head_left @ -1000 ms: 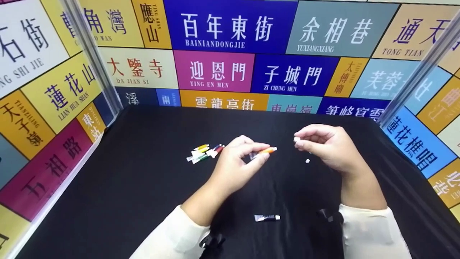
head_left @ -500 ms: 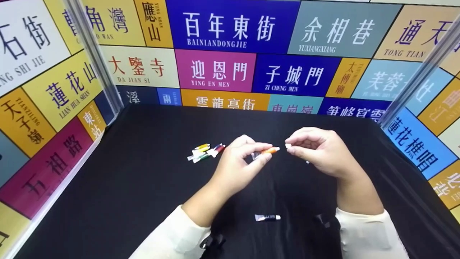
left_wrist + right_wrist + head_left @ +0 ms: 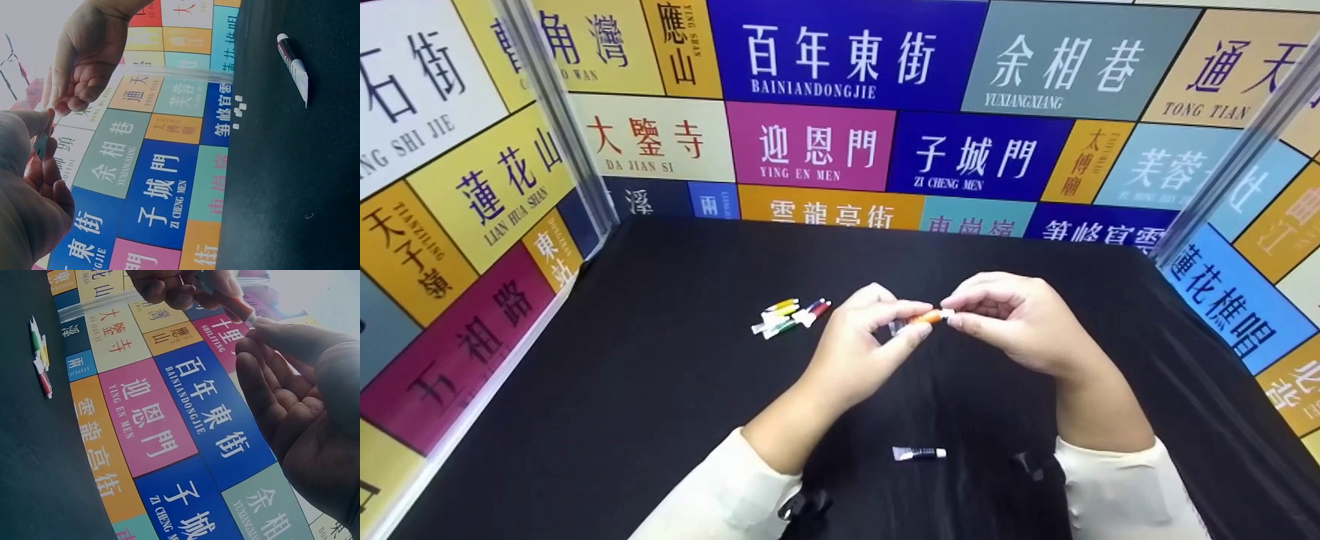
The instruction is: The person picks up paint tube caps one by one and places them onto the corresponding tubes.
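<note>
My left hand [image 3: 859, 322] pinches a small orange paint tube [image 3: 926, 318] between thumb and forefinger, its nozzle end pointing right. At that end, my right hand [image 3: 1012, 322] holds a tiny white cap [image 3: 948, 313] between thumb and fingertips, the cap right at the nozzle. The right wrist view shows the tube [image 3: 236, 307] running up to the right fingertips, both hands raised above the table. Nearer the person lies a black paint tube [image 3: 919, 453] with a white cap on.
On the black-covered table [image 3: 660, 390], a pile of paint tubes [image 3: 781, 327] in yellow, green, red and dark colours lies left of the hands. Several loose white caps [image 3: 238, 106] show in the left wrist view. Sign-covered panels [image 3: 825, 146] enclose the table's back and sides.
My right hand has moved left with the white cap, closing the gap to the orange tube's nozzle. The left hand has stayed almost still, still holding the tube.
</note>
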The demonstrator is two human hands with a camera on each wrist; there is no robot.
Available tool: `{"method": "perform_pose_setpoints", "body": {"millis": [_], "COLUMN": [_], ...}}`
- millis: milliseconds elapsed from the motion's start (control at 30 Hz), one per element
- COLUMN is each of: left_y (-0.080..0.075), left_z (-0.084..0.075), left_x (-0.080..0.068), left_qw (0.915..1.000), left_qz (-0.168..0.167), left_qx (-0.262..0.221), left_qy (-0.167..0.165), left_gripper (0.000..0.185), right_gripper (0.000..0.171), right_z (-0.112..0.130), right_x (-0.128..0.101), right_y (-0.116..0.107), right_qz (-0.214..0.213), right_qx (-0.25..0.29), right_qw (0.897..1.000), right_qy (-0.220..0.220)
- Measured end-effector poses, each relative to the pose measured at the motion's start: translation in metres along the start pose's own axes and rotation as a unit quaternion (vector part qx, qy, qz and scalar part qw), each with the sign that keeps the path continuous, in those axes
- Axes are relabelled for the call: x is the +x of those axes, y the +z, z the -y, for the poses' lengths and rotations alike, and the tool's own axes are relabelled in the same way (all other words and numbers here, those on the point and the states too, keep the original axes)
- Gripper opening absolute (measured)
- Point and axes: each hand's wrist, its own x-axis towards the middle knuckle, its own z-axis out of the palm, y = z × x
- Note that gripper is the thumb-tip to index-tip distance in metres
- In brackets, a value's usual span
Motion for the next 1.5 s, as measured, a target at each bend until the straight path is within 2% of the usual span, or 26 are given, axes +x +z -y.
{"method": "perform_pose_setpoints", "body": {"millis": [300,600,833,1000,1067,1200,1333,1433,1500], "left_y": [-0.0005,-0.0004,0.0010,0.0016,0.0019,0.0027,0.0027,0.0021,0.0019], "left_z": [-0.0004,0.0002,-0.0009,-0.0003,0.0004,0.0020,0.0023,0.0017,0.0014], "left_x": [0.0002,-0.0001,-0.0004,-0.0010,-0.0009,-0.0004,-0.0003,-0.0005,-0.0007], "left_qw": [0.9999,0.9991,0.9990,0.9995,0.9996,0.9998,0.9998,0.9997,0.9997], "left_qz": [0.009,0.022,0.024,0.022,0.020,0.014,0.008,0.007,0.009], "left_qx": [0.015,0.034,0.035,0.022,0.018,0.012,0.013,0.014,0.014], "left_qy": [0.001,0.011,0.011,0.002,-0.001,-0.005,-0.013,-0.020,-0.020], "left_gripper": [0.024,0.024,0.024,0.023,0.023,0.022,0.022,0.021,0.021], "right_gripper": [0.017,0.009,0.018,0.022,0.022,0.013,0.035,0.036,0.033], "right_z": [0.0021,0.0020,0.0022,0.0011,0.0001,-0.0007,0.0005,0.0014,0.0016], "right_x": [0.0000,-0.0014,0.0002,0.0020,0.0021,0.0006,-0.0015,-0.0017,-0.0014], "right_y": [0.0021,0.0039,0.0055,0.0064,0.0059,0.0033,0.0010,0.0016,0.0026], "right_qz": [0.000,0.007,0.001,-0.005,-0.007,-0.016,-0.006,0.009,0.010], "right_qx": [-0.035,-0.053,-0.054,-0.068,-0.062,-0.012,0.054,0.078,0.073], "right_qw": [0.999,0.997,0.993,0.992,0.993,0.997,0.999,0.996,0.995], "right_qy": [-0.004,0.052,0.101,0.108,0.103,0.077,-0.001,-0.052,-0.061]}}
